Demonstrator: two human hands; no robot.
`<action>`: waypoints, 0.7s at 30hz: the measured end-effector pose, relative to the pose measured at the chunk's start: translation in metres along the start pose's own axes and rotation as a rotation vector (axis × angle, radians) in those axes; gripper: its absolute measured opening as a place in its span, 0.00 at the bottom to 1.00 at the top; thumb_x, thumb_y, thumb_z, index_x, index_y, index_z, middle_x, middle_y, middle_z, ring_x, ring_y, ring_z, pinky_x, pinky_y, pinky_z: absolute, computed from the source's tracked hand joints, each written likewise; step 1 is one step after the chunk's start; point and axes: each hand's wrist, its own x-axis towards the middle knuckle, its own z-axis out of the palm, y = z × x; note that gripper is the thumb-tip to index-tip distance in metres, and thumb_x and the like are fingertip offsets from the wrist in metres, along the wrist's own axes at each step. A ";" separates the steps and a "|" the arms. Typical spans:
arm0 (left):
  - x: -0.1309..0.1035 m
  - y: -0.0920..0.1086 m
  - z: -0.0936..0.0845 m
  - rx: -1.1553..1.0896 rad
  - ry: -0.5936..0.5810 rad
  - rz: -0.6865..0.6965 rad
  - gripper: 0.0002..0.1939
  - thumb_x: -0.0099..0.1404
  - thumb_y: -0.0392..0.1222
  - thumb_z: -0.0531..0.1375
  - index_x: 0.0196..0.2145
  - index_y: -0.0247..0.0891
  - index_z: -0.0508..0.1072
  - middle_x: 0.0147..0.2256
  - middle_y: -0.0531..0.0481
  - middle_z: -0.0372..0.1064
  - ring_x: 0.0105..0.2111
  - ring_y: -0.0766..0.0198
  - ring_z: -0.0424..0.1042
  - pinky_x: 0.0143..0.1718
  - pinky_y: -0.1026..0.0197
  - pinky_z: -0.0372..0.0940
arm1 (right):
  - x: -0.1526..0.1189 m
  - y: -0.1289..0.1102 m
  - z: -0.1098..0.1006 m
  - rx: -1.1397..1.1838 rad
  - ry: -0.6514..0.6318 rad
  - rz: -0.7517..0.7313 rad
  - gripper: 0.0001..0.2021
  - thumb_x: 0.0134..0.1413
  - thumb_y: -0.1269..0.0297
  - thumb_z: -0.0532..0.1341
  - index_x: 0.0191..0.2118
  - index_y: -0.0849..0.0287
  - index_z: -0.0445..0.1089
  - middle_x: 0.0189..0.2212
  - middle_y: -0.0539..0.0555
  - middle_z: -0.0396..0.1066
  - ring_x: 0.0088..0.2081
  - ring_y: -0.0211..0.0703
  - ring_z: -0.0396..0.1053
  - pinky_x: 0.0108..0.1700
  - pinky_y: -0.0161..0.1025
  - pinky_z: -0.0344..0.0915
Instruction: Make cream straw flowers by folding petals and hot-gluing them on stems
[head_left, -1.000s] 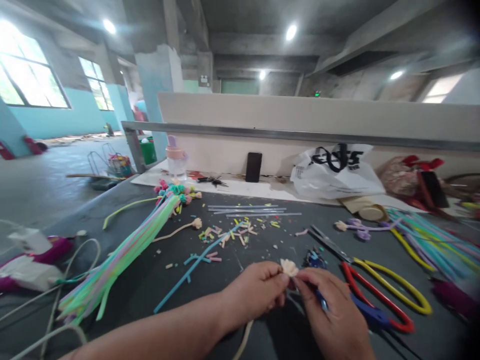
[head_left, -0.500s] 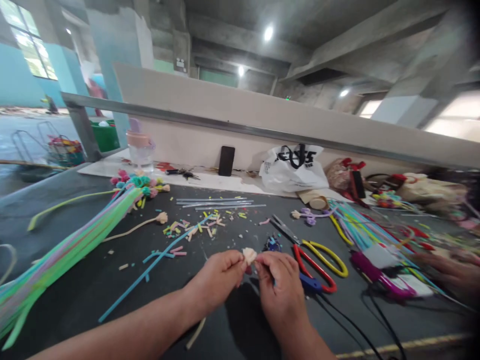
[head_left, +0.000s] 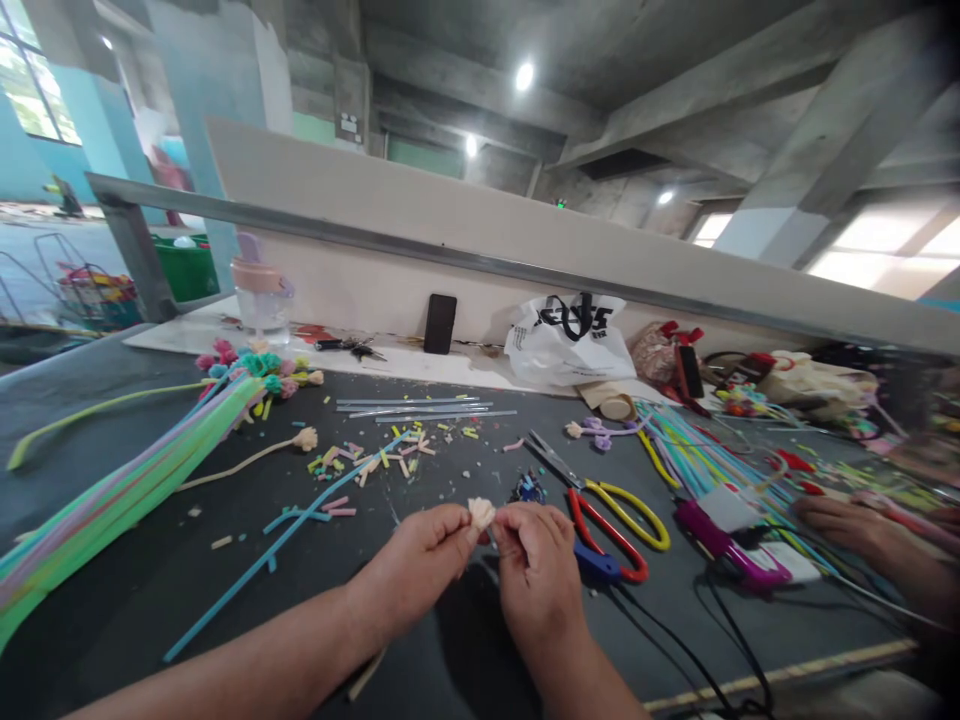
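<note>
Between the fingertips of both hands is a small cream fuzzy flower [head_left: 481, 513], with petals facing up. My left hand [head_left: 431, 545] is closed, pinching it from the left near its base. From the right, my right hand [head_left: 536, 560] pinches at the petals' edge with curled fingers. A cream stem [head_left: 366, 676] shows below my left forearm, probably the flower's own. Just right of my right hand lie scissors [head_left: 607, 520] with one red and one yellow handle loop, beside a blue-handled tool [head_left: 598, 562]. A blue pipe cleaner [head_left: 289, 545] lies left of my hands.
At left lies a bundle of pipe-cleaner flowers [head_left: 150, 475]. Cut pieces [head_left: 375, 455] and clear glue sticks [head_left: 420, 408] are scattered beyond my hands. A purple glue gun [head_left: 727, 545] with black cords lies at right, near another person's hand [head_left: 855, 525]. A phone [head_left: 440, 323] leans at the back.
The view has swung slightly right, so everything sits further left. My hands keep their pinch, and the flower has turned a little. The other person's hand shows more, with something pinkish by it.
</note>
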 end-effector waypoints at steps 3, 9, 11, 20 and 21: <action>0.001 0.002 -0.002 -0.024 0.040 -0.002 0.14 0.61 0.47 0.50 0.21 0.37 0.60 0.20 0.58 0.51 0.22 0.70 0.51 0.24 0.67 0.49 | -0.001 0.001 0.001 0.017 0.015 0.004 0.06 0.58 0.69 0.53 0.31 0.56 0.64 0.27 0.49 0.71 0.30 0.40 0.68 0.38 0.41 0.55; 0.002 0.003 -0.004 0.004 0.113 0.007 0.13 0.60 0.42 0.50 0.19 0.37 0.59 0.19 0.57 0.52 0.22 0.70 0.53 0.24 0.67 0.49 | -0.007 0.006 0.000 0.092 0.047 0.080 0.04 0.56 0.69 0.54 0.38 0.57 0.63 0.33 0.53 0.68 0.37 0.43 0.66 0.40 0.42 0.60; 0.002 0.002 -0.004 0.006 0.115 0.017 0.13 0.60 0.42 0.51 0.20 0.37 0.59 0.19 0.57 0.52 0.22 0.70 0.52 0.24 0.67 0.49 | -0.008 0.007 -0.001 0.087 0.054 0.064 0.05 0.56 0.69 0.54 0.39 0.57 0.63 0.34 0.54 0.68 0.38 0.44 0.65 0.40 0.42 0.61; -0.001 -0.002 -0.003 0.081 0.138 0.107 0.13 0.60 0.41 0.51 0.20 0.37 0.60 0.21 0.57 0.53 0.24 0.69 0.54 0.26 0.67 0.50 | -0.007 0.001 -0.003 0.104 0.021 0.070 0.02 0.55 0.67 0.56 0.36 0.57 0.63 0.32 0.53 0.68 0.35 0.44 0.66 0.39 0.43 0.60; -0.001 -0.003 -0.002 0.081 0.136 0.113 0.13 0.60 0.41 0.51 0.20 0.37 0.60 0.21 0.57 0.53 0.24 0.70 0.54 0.26 0.67 0.51 | -0.007 0.000 -0.004 0.115 0.014 0.070 0.01 0.54 0.68 0.57 0.34 0.57 0.63 0.30 0.52 0.67 0.34 0.43 0.65 0.38 0.42 0.60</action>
